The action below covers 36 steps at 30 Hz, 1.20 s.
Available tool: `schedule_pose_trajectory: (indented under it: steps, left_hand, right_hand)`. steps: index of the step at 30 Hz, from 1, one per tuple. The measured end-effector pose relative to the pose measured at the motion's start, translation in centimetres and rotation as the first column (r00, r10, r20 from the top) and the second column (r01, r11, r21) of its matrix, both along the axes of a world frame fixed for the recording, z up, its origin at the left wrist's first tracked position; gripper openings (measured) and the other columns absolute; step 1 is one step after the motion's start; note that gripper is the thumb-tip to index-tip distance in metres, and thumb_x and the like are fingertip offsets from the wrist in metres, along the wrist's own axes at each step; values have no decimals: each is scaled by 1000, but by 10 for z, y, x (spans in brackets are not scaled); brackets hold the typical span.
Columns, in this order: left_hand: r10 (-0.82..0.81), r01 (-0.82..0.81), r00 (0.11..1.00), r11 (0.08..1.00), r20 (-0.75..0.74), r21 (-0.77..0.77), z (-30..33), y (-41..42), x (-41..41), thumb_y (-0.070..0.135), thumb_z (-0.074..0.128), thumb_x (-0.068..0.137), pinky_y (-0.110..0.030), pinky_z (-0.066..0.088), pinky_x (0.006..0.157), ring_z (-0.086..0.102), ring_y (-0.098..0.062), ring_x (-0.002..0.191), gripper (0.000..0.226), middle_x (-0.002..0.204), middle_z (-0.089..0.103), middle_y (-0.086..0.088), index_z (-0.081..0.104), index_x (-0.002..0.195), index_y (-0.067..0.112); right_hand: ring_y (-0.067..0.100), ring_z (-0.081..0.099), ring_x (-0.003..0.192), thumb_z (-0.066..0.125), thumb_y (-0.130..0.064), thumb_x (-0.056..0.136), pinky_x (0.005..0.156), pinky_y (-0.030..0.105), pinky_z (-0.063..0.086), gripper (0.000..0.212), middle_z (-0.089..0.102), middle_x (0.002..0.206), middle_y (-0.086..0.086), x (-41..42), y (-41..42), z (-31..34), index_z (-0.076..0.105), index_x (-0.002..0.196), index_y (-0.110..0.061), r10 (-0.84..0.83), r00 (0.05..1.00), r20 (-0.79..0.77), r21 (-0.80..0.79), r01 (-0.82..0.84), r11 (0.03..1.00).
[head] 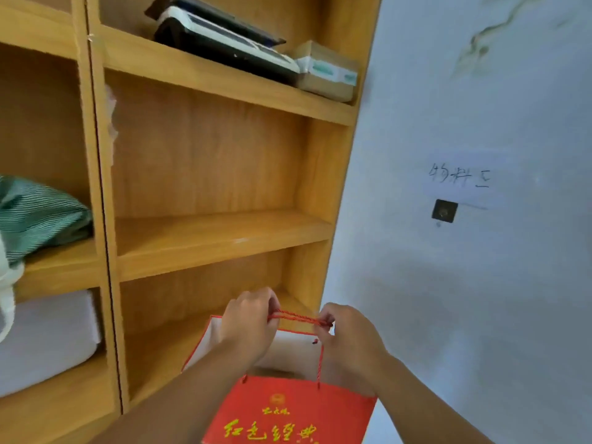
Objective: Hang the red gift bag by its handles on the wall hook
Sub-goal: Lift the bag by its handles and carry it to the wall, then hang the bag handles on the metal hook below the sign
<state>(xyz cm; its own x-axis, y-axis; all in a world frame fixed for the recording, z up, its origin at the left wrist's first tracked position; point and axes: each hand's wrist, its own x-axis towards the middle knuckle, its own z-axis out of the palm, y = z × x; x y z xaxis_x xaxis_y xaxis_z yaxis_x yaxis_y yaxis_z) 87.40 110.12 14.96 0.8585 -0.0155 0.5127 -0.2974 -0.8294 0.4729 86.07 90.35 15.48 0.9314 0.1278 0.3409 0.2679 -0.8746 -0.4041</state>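
The red gift bag [288, 415] with gold lettering hangs low in the middle of the view, its mouth open and white inside. Its red cord handles [296, 318] are stretched level between my hands. My left hand [248, 325] is closed on the left end of the cords and my right hand [347, 338] pinches the right end. The wall hook [444, 211], a small dark square plate, sits on the pale wall up and to the right of the bag, well apart from the handles.
A wooden shelf unit [221, 241] stands directly behind the bag on the left. It holds a printer-like machine [221, 36], a small box [326, 72], green striped cloth [38, 213] and white packages [48, 341]. A paper label [461, 179] hangs above the hook.
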Motion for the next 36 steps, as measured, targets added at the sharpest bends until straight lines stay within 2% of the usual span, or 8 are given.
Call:
schedule_pose_trajectory:
  steps: [2, 4, 7, 10, 20, 27, 31, 36]
  left_hand:
    - [-97, 97, 995, 995, 9, 6, 5, -26, 40, 21, 72, 85, -32, 40, 64, 52, -13, 77, 17, 80, 58, 10, 58, 83, 31]
    - [-188, 188, 982, 982, 16, 15, 9, -54, 79, 20, 73, 82, -33, 40, 63, 53, -13, 76, 18, 79, 59, 11, 59, 81, 31]
    - [-296, 295, 955, 955, 25, 39, 18, -98, 129, 18, 72, 79, -32, 37, 58, 53, -12, 73, 17, 74, 57, 14, 60, 78, 30]
    - [-410, 407, 912, 909, 13, 93, 28, -142, 171, 16, 68, 76, -33, 37, 59, 56, -14, 75, 15, 74, 63, 11, 60, 77, 28]
    - [-664, 662, 747, 748, 38, 50, 59, -269, 288, 26, 76, 84, -30, 46, 72, 58, -16, 78, 19, 83, 66, 8, 58, 84, 29]
    - [-777, 772, 608, 626, 162, 105, 85, -331, 386, 24, 75, 86, -35, 52, 75, 59, -17, 77, 18, 83, 67, 7, 58, 92, 27]
    - [-808, 805, 550, 580, 209, 123, 104, -367, 426, 21, 75, 84, -41, 53, 76, 59, -19, 75, 17, 80, 66, 7, 60, 88, 26]
    - [-842, 848, 488, 520, 231, 103, 122, -404, 459, 20, 76, 81, -41, 52, 74, 61, -20, 79, 16, 82, 69, 6, 62, 86, 25]
  right_hand:
    - [6, 60, 76, 69, -28, 88, 65, 25, 47, 9, 67, 80, -10, 26, -28, 4, 65, 80, -29, -75, 997, 2, 51, 75, 996]
    - [0, 59, 66, 73, -19, 85, 59, 15, 42, 17, 63, 69, -11, 48, -58, 8, 66, 73, -29, -133, 991, -19, 151, 134, 979]
    - [-3, 59, 55, 78, -14, 81, 55, 12, 45, 12, 63, 61, -7, 75, -102, 17, 73, 72, -20, -211, 975, -70, 243, 222, 944]
    - [7, 68, 60, 82, -17, 79, 63, 23, 55, 6, 72, 64, -1, 98, -141, 26, 78, 75, -18, -293, 952, -89, 289, 306, 907]
    - [3, 59, 52, 84, -23, 81, 56, 17, 50, 12, 74, 72, 12, 163, -231, 80, 77, 76, -16, -542, 839, -45, 307, 528, 792]
    - [10, 61, 61, 83, -19, 81, 55, 22, 49, 10, 73, 76, 6, 239, -258, 105, 75, 76, -15, -742, 668, 53, 419, 660, 624]
    - [11, 61, 71, 77, -19, 86, 64, 24, 46, 9, 71, 80, 1, 277, -277, 111, 72, 78, -16, -825, 548, 138, 409, 727, 551]
    - [12, 59, 69, 70, -20, 92, 64, 28, 47, 14, 64, 77, -5, 306, -305, 116, 63, 79, -18, -871, 432, 235, 384, 781, 492]
